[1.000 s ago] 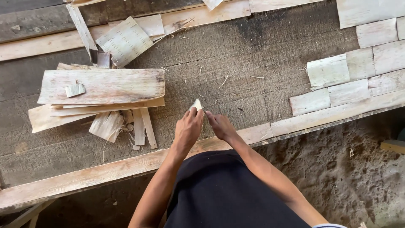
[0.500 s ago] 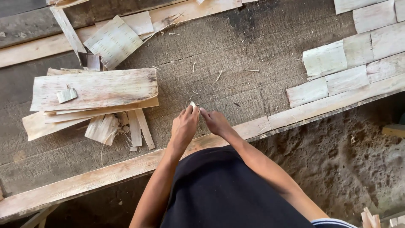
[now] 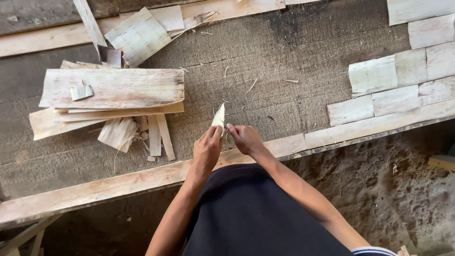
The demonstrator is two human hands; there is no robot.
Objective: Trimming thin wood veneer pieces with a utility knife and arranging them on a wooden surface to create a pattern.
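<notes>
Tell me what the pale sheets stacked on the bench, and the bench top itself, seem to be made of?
The stacked sheets look like thin dried bark or palm sheath: pale, matt, fine lengthwise grain, frayed fibrous ends. The small pointed piece between the left hand and right hand looks the same. The bench top seems rough, weathered grey wood with unfinished pale plank edging.

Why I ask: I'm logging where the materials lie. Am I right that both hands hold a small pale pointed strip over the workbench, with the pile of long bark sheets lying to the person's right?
Not quite. The head view shows the pile of long bark sheets on the person's left. The rest holds: left hand and right hand hold the pale pointed strip over the workbench.
</notes>
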